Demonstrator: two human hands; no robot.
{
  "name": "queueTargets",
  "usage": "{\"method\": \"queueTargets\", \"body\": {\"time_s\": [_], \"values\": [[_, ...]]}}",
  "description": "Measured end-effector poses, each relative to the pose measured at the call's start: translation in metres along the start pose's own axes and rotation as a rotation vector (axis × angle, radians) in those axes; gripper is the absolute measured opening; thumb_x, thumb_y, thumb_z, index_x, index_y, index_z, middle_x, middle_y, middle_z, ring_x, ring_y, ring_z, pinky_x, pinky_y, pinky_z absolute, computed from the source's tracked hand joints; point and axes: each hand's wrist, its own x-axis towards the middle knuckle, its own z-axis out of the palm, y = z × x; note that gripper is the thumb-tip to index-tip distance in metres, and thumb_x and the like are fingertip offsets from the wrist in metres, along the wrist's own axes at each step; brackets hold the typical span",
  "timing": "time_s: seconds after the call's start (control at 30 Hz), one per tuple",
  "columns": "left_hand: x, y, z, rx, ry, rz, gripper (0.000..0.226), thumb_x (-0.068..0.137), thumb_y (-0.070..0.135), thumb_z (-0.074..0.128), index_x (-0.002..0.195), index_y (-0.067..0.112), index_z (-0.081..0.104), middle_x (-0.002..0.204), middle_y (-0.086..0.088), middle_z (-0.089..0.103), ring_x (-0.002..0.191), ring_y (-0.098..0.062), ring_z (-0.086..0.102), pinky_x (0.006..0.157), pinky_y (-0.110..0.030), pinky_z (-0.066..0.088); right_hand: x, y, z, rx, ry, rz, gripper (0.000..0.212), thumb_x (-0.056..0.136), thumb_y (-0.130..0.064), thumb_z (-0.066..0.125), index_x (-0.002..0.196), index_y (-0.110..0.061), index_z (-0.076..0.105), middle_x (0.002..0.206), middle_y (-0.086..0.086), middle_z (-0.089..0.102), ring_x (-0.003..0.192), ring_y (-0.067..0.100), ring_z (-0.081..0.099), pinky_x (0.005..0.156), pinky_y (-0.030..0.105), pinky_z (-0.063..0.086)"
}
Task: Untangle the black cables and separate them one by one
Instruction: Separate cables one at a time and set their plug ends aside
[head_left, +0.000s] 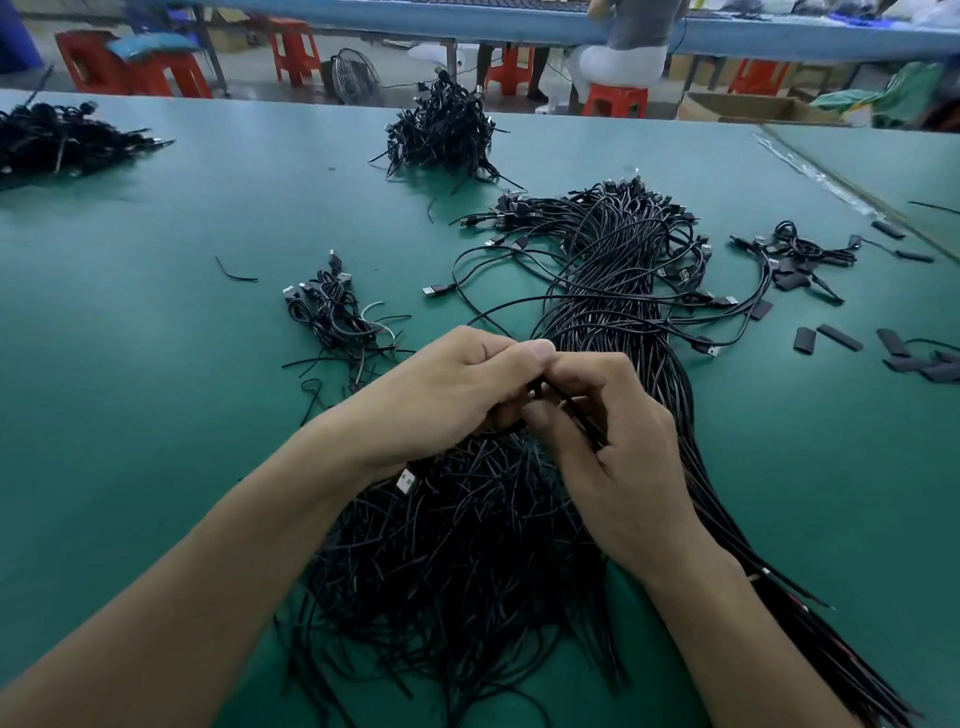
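A big tangle of black cables (457, 545) lies on the green table (130, 395) right in front of me. A long bundle of black USB cables (618, 291) runs from it toward the far right. My left hand (447, 389) and my right hand (618, 452) meet above the tangle. Both pinch the same black cable (589, 426), which passes between their fingertips. A silver USB plug (407, 480) shows just under my left wrist. The fingertips hide how the cable runs between the hands.
Smaller piles of black cables sit at mid left (332, 306), far centre (447, 130), far left (57, 137) and right (795, 254). Short black sleeve pieces (904, 353) are scattered at the right. Beyond the table are red stools (296, 49) and a seated person (628, 47).
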Motion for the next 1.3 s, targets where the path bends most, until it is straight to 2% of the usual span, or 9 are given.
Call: {"method": "queueTargets", "body": {"time_s": [0.13, 0.27, 0.43, 0.53, 0.63, 0.83, 1.0, 1.1, 1.3], "values": [[0.001, -0.002, 0.004, 0.055, 0.054, -0.003, 0.051, 0.105, 0.04, 0.045, 0.059, 0.019, 0.041, 0.065, -0.007, 0.031, 0.062, -0.028, 0.026, 0.059, -0.042, 0.026, -0.002, 0.005, -0.001, -0.098, 0.056, 0.029, 0.013, 0.09, -0.006, 0.068, 0.099, -0.014, 0.062, 0.088, -0.018, 0.063, 0.079, 0.0, 0.064, 0.07, 0.009, 0.047], [0.004, -0.002, 0.01, -0.099, 0.088, -0.074, 0.037, 0.103, 0.034, 0.048, 0.075, 0.015, 0.062, 0.077, -0.007, 0.048, 0.075, -0.018, 0.053, 0.082, -0.04, 0.058, -0.002, 0.003, 0.001, -0.157, 0.142, 0.017, 0.008, 0.087, -0.003, 0.069, 0.094, -0.007, 0.066, 0.082, -0.016, 0.061, 0.073, 0.002, 0.063, 0.064, 0.009, 0.046], [0.002, -0.001, 0.011, -0.402, -0.053, -0.176, 0.034, 0.093, 0.038, 0.052, 0.076, 0.014, 0.069, 0.078, -0.015, 0.065, 0.072, -0.023, 0.069, 0.077, -0.059, 0.06, -0.004, 0.001, 0.002, -0.197, 0.226, -0.045, 0.012, 0.086, 0.006, 0.067, 0.094, -0.002, 0.066, 0.086, -0.009, 0.063, 0.076, 0.003, 0.063, 0.068, 0.009, 0.049], [0.0, 0.001, 0.013, -0.374, -0.102, -0.205, 0.046, 0.089, 0.05, 0.044, 0.075, 0.018, 0.074, 0.079, -0.013, 0.073, 0.068, -0.028, 0.072, 0.057, -0.045, 0.061, -0.005, 0.0, 0.003, -0.234, 0.281, -0.094, 0.009, 0.087, 0.005, 0.066, 0.096, 0.001, 0.066, 0.091, -0.006, 0.063, 0.083, -0.001, 0.061, 0.077, 0.007, 0.046], [-0.001, 0.001, 0.016, -0.24, -0.08, -0.189, 0.062, 0.098, 0.06, 0.034, 0.07, 0.02, 0.071, 0.066, -0.009, 0.07, 0.045, -0.019, 0.061, 0.038, -0.023, 0.044, -0.005, 0.002, 0.003, -0.268, 0.325, -0.096, 0.01, 0.087, 0.005, 0.066, 0.096, 0.001, 0.066, 0.092, -0.005, 0.063, 0.082, 0.002, 0.061, 0.077, 0.009, 0.048], [0.003, -0.006, 0.017, 0.025, 0.065, -0.095, 0.074, 0.1, 0.062, 0.031, 0.071, -0.005, 0.046, 0.047, 0.001, 0.042, 0.033, -0.012, 0.028, 0.035, -0.016, 0.023, -0.005, 0.003, 0.005, -0.292, 0.313, -0.056, 0.008, 0.088, 0.002, 0.067, 0.096, 0.0, 0.066, 0.089, -0.006, 0.063, 0.079, -0.001, 0.059, 0.076, 0.004, 0.044], [0.004, -0.01, 0.008, 0.3, 0.249, 0.016, 0.063, 0.098, 0.059, 0.036, 0.051, 0.018, 0.043, 0.039, 0.01, 0.041, 0.035, -0.007, 0.03, 0.038, -0.018, 0.026, -0.003, 0.0, 0.0, -0.252, 0.152, 0.203, 0.028, 0.091, -0.033, 0.07, 0.115, -0.022, 0.06, 0.086, -0.023, 0.063, 0.079, -0.007, 0.063, 0.068, 0.003, 0.043], [0.004, -0.009, -0.005, 0.329, 0.384, 0.083, 0.06, 0.097, 0.061, 0.033, 0.053, 0.02, 0.037, 0.04, 0.01, 0.037, 0.035, -0.007, 0.027, 0.038, -0.019, 0.025, -0.006, 0.005, -0.003, -0.424, -0.056, 0.408, 0.055, 0.083, -0.062, 0.065, 0.128, -0.033, 0.053, 0.086, -0.019, 0.062, 0.083, 0.0, 0.061, 0.075, 0.02, 0.053], [0.002, -0.01, -0.005, 0.389, 0.434, 0.089, 0.059, 0.101, 0.058, 0.036, 0.057, 0.02, 0.05, 0.053, 0.007, 0.066, 0.034, -0.002, 0.047, 0.044, -0.017, 0.035, -0.01, 0.004, 0.007, -0.693, -0.412, 0.392, 0.05, 0.085, -0.069, 0.049, 0.117, -0.035, 0.068, 0.098, -0.013, 0.059, 0.098, 0.01, 0.047, 0.086, 0.027, 0.041]]}}
